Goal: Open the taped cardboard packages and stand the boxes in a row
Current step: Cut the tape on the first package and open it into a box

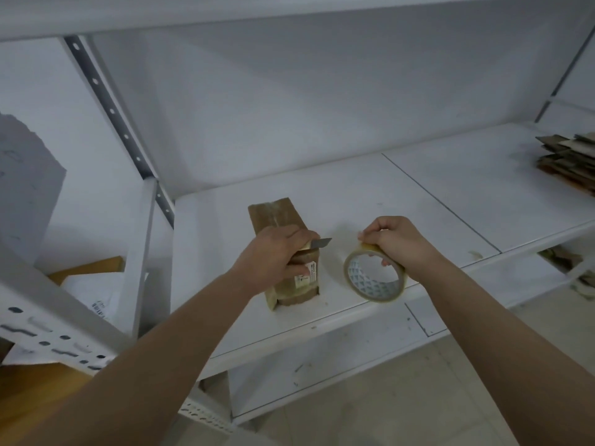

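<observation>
Box [283,252] stands on shelf [418,201], tape roll [375,275] right, perhaps cardboard [570,162] far right.

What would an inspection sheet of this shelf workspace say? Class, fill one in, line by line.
Surface: white shelf board, scuffed.
Job's things: one taped cardboard package standing upright; blade at its side.
Clutter: flattened cardboard stack at far right.
Hands: left hand grips package and blade; right hand holds tape roll.
Cables: nothing seen.
Surroundings: perforated metal upright, white wall, tiled floor.
</observation>
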Demonstrator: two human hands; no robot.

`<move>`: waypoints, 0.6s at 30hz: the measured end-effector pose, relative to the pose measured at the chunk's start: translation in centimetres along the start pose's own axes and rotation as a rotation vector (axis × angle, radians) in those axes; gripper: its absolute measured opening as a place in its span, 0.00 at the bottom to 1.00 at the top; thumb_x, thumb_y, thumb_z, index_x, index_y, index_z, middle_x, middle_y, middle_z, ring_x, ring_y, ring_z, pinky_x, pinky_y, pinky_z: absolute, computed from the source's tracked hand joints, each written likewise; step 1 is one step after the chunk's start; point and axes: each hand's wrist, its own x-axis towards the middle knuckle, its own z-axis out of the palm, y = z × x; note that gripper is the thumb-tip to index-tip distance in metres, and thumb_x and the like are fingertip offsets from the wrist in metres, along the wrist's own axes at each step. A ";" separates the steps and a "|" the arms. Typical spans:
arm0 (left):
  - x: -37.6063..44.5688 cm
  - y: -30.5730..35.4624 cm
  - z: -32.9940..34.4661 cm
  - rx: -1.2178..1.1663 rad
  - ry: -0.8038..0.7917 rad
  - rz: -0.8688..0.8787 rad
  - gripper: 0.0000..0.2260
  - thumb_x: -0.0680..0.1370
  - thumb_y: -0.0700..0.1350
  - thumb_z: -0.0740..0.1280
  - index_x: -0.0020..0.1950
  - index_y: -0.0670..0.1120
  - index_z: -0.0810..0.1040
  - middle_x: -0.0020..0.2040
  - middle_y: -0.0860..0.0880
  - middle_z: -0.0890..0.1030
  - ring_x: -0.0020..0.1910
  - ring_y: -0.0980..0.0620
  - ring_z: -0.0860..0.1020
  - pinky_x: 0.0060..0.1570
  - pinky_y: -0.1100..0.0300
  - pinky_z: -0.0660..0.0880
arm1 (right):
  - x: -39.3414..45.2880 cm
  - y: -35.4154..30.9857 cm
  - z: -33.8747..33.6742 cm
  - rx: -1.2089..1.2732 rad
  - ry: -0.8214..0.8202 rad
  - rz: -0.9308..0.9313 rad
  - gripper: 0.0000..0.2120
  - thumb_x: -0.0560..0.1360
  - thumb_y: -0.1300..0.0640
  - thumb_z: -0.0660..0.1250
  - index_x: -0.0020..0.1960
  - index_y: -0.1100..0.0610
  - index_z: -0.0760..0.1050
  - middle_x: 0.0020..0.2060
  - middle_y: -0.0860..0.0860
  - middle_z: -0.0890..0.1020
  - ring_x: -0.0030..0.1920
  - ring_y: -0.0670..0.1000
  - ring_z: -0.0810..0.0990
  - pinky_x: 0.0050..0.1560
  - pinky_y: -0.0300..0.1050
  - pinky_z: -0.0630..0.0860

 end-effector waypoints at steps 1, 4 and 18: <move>0.1 0.1 -0.2 -0.014 -0.024 -0.025 0.29 0.70 0.48 0.78 0.68 0.45 0.74 0.57 0.47 0.80 0.54 0.46 0.79 0.52 0.59 0.69 | -0.3 -0.2 -0.1 -0.005 0.004 -0.012 0.06 0.75 0.59 0.71 0.40 0.58 0.78 0.36 0.55 0.80 0.35 0.53 0.75 0.24 0.37 0.71; 0.1 1.0 -1.6 -0.298 -0.052 -0.282 0.30 0.70 0.51 0.77 0.69 0.53 0.71 0.54 0.53 0.80 0.51 0.59 0.78 0.50 0.68 0.70 | -1.1 -1.0 -0.4 -0.015 0.007 -0.060 0.08 0.75 0.58 0.71 0.38 0.57 0.77 0.35 0.53 0.79 0.32 0.50 0.74 0.24 0.37 0.71; 3.1 6.6 -4.7 -0.619 0.219 -0.656 0.14 0.75 0.55 0.72 0.34 0.49 0.77 0.29 0.55 0.80 0.28 0.59 0.78 0.32 0.69 0.74 | -3.8 -4.5 0.1 -0.024 -0.182 -0.171 0.08 0.76 0.52 0.70 0.52 0.54 0.81 0.44 0.52 0.84 0.41 0.50 0.82 0.35 0.40 0.78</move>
